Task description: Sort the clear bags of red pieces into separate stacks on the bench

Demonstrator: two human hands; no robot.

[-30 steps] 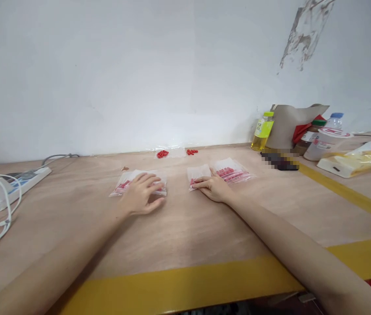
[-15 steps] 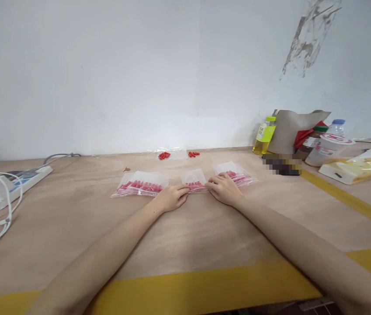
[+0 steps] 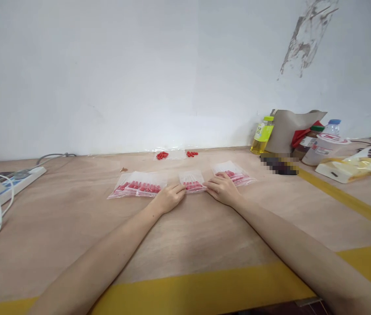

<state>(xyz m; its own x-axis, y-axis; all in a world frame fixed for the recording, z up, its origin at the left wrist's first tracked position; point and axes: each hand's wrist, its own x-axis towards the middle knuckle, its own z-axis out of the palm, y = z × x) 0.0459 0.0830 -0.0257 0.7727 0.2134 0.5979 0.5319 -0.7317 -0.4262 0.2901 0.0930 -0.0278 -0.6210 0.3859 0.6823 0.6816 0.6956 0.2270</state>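
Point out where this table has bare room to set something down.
Free: the wood between the power strip and the left bag, and the stretch before the yellow tape. Crowded: both hands at the middle bag; bottles far right.

- I take this for a small packing workshop: a plain plywood bench (image 3: 185, 227) edged with yellow tape (image 3: 205, 286), set against a bare white wall (image 3: 123, 74).
- Small clear bags of red pieces (image 3: 137, 186) lie in a row.
- A power strip (image 3: 11, 183) sits far left; drink bottles (image 3: 262, 133) far right.
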